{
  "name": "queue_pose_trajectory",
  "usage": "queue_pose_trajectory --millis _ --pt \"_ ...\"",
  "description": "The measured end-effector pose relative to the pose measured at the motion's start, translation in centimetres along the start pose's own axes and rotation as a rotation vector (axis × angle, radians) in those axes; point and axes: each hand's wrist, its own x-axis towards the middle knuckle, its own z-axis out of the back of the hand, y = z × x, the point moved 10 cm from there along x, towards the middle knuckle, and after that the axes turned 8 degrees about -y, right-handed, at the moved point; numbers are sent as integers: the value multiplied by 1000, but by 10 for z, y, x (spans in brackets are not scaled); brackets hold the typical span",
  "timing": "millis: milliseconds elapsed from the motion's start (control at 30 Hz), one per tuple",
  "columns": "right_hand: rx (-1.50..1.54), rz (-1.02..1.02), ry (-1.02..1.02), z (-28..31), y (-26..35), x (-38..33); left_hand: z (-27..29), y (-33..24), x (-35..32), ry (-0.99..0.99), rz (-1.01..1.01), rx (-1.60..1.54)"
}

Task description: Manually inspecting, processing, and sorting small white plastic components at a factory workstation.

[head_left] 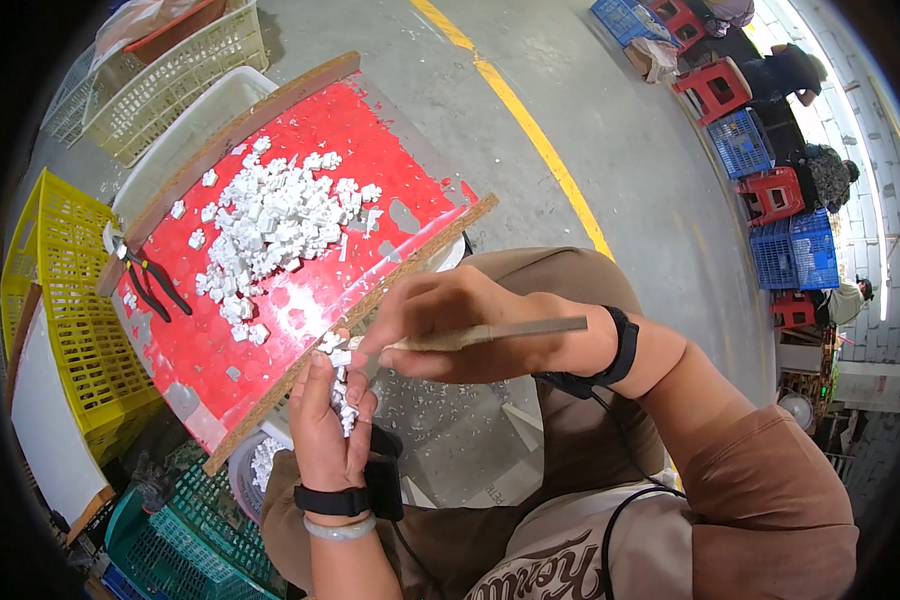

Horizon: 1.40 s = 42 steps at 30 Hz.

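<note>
My left hand (328, 415) is closed around several small white moulded pieces (346, 404), held in the palm and at the fingertips. Close above it, my right hand (460, 320) grips a slim flat hand tool (530, 328), tan at the grip with a grey-brown bar jutting back past the wrist. The tool's front end is by the left fingertips, against a white piece; its exact shape there is too small to make out. Ahead of both hands, a heap of similar white pieces (270, 220) lies on a red-topped board (380, 150) with wooden edge strips.
Black-and-yellow pliers (148, 275) lie on the board's left side. A yellow basket (80, 330), a cream crate (185, 80) and a green basket (205, 520) stand around it. A bowl of white pieces (260, 465) sits below. Other people work far right beside blue crates (795, 250) and red stools (773, 195).
</note>
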Motion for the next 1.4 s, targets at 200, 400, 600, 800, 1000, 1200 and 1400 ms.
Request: queue_pose_trajectory --millis 200,400,600,800,1000,1200,1400 --pt "135 -158 76 -10 -3 -5 9 0 6 -13 -49 20" --pt "323 -390 -24 0 -29 -4 0 0 -2 -8 -27 49" --pt "-293 215 -7 1 26 -7 4 0 1 -51 2 -24" --pt "-184 210 -43 -4 19 -6 5 3 2 -38 20 -19" --pt "-199 192 -56 -7 13 -9 5 3 1 -57 15 -6" --pt "-84 169 -5 -14 9 -11 9 3 5 -54 -25 9" --pt "-444 338 29 -22 24 -16 13 -4 3 -132 -59 30"
